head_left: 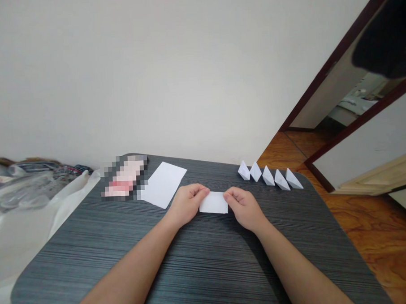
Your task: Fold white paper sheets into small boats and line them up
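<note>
A small white rectangle of folded paper (213, 202) is held level between my two hands, over the middle of the dark table. My left hand (189, 203) pinches its left end, thumb on top. At the other end, the thumb and curled fingers of my right hand (246, 207) grip the upper right corner. To the left of my left hand lies a larger flat sheet of white paper (166, 182). Several folded white paper boats (267, 176) stand in a row beyond my right hand, near the table's far right edge.
The dark wood-grain table (103, 250) stands against a pale wall (172, 72). A blurred-out phone-like object (125, 175) lies at its far left. Plastic-wrapped bundles (39, 181) are heaped left of the table. On the right are a wooden floor (370, 221) and a doorway.
</note>
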Action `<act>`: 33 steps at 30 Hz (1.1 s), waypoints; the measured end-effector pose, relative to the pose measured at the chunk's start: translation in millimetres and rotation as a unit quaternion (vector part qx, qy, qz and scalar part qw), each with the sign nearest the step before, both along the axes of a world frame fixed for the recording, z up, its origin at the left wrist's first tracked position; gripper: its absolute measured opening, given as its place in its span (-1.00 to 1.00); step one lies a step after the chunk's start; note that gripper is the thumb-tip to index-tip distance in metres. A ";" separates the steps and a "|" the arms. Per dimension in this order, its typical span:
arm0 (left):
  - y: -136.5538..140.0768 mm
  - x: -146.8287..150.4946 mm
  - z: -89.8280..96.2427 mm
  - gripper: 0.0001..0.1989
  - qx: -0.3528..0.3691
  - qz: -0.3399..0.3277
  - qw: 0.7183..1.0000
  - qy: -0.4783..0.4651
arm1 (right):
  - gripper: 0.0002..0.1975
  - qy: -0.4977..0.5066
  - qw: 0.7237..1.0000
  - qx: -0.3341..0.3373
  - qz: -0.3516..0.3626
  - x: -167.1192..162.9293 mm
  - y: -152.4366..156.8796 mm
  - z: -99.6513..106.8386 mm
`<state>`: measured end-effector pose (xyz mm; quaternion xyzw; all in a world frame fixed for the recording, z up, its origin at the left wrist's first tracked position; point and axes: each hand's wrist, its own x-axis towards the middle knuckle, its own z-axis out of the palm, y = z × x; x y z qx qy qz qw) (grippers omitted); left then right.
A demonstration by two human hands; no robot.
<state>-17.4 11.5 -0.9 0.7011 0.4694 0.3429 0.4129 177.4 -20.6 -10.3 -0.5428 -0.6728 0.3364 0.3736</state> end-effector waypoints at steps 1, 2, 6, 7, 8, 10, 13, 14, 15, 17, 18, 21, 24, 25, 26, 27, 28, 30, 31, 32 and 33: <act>0.5 0.0 -0.6 -0.70 -0.012 0.002 1.000 -0.014 | -0.74 0.004 1.000 -0.001 -0.007 0.2 0.1 -1.0; 0.9 -0.1 -1.2 -0.70 -0.023 0.005 0.999 -0.025 | -0.74 0.007 1.000 -0.001 -0.014 0.6 0.1 -2.0; 1.4 -0.6 -2.4 -0.66 -0.036 0.019 0.998 -0.041 | -0.73 0.019 0.999 0.000 -0.026 1.3 0.2 -4.1; 1.3 -0.5 -2.2 -0.65 -0.034 0.022 0.998 -0.043 | -0.73 0.021 0.999 0.001 -0.025 1.1 0.2 -4.0; 1.1 -0.4 -2.0 -0.65 -0.033 0.024 0.998 -0.048 | -0.73 0.023 0.999 0.002 -0.026 0.9 0.3 -3.8; 0.7 0.3 -1.6 -0.66 -0.039 0.016 0.997 -0.066 | -0.73 0.023 0.999 0.006 -0.032 0.4 0.4 -3.5; 0.7 0.8 -2.2 -0.68 -0.066 -0.022 0.994 -0.085 | -0.72 0.026 0.999 -0.001 -0.039 -0.3 1.1 -4.3; 1.0 0.6 -2.7 -0.69 -0.070 -0.031 0.993 -0.084 | -0.72 0.033 0.999 -0.010 -0.034 -0.6 1.4 -5.1; 1.4 0.2 -3.1 -0.69 -0.070 -0.034 0.994 -0.080 | -0.72 0.043 0.999 -0.022 -0.024 -1.0 1.7 -6.0; 2.1 -1.0 -3.5 -0.70 -0.058 -0.022 0.996 -0.067 | -0.71 0.067 0.997 -0.049 -0.004 -1.6 2.2 -7.9; 2.4 -1.6 -3.3 -0.71 -0.052 -0.017 0.997 -0.061 | -0.71 0.076 0.995 -0.060 0.003 -1.8 2.5 -8.6; 2.2 -1.8 -2.0 -0.71 -0.045 -0.018 0.997 -0.062 | -0.70 0.078 0.995 -0.066 0.007 -1.5 2.7 -8.8; 0.6 0.5 -1.5 -0.74 -0.069 -0.032 0.991 -0.107 | -0.68 0.060 0.997 -0.042 -0.002 -1.0 1.8 -6.0; 0.0 1.5 -1.9 -0.76 -0.089 -0.040 0.987 -0.127 | -0.68 0.054 0.998 -0.031 -0.005 -1.1 1.4 -5.1; -0.5 2.3 -2.4 -0.77 -0.110 -0.048 0.982 -0.145 | -0.68 0.052 0.998 -0.023 -0.006 -1.4 0.9 -4.5; -0.8 2.9 -3.1 -0.77 -0.128 -0.055 0.978 -0.158 | -0.67 0.052 0.998 -0.020 -0.003 -1.7 0.5 -4.5; -0.9 3.3 -4.0 -0.77 -0.139 -0.058 0.975 -0.164 | -0.68 0.058 0.998 -0.021 0.003 -2.0 0.2 -4.9; -0.4 3.4 -5.8 -0.77 -0.144 -0.058 0.974 -0.164 | -0.70 0.087 0.995 -0.037 0.020 -2.2 0.1 -7.3; 0.1 3.2 -6.7 -0.76 -0.144 -0.056 0.974 -0.164 | -0.73 0.109 0.993 -0.047 0.029 -2.1 0.3 -8.9; 0.8 3.0 -7.4 -0.75 -0.144 -0.052 0.974 -0.167 | -0.76 0.133 0.989 -0.055 0.039 -1.8 0.6 -10.6; 1.4 2.8 -8.0 -0.74 -0.144 -0.048 0.973 -0.172 | -0.77 0.156 0.985 -0.060 0.050 -1.3 0.9 -12.2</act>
